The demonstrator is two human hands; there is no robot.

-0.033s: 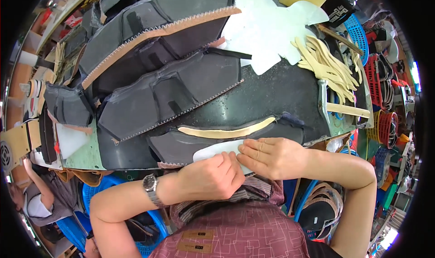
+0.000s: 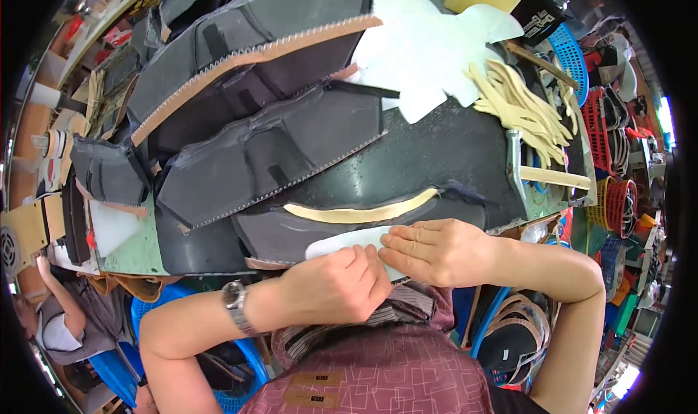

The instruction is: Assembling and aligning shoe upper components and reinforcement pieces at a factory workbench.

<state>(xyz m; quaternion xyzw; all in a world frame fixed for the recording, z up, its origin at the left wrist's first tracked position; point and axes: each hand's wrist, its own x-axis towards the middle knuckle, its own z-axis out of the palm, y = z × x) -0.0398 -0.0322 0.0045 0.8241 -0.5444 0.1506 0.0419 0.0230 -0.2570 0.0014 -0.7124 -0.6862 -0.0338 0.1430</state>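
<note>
Left hand (image 2: pixel 338 283) curled, fingertips pinning the white piece (image 2: pixel 342 242) at the near edge of the tabletop (image 2: pixel 443 149). Right hand (image 2: pixel 436 250) flat, fingers together, pressing its right end. Best pressed evenly outward, edges kept aligned on the dark panel (image 2: pixel 291 232) beneath the cream strip (image 2: pixel 363 212).
</note>
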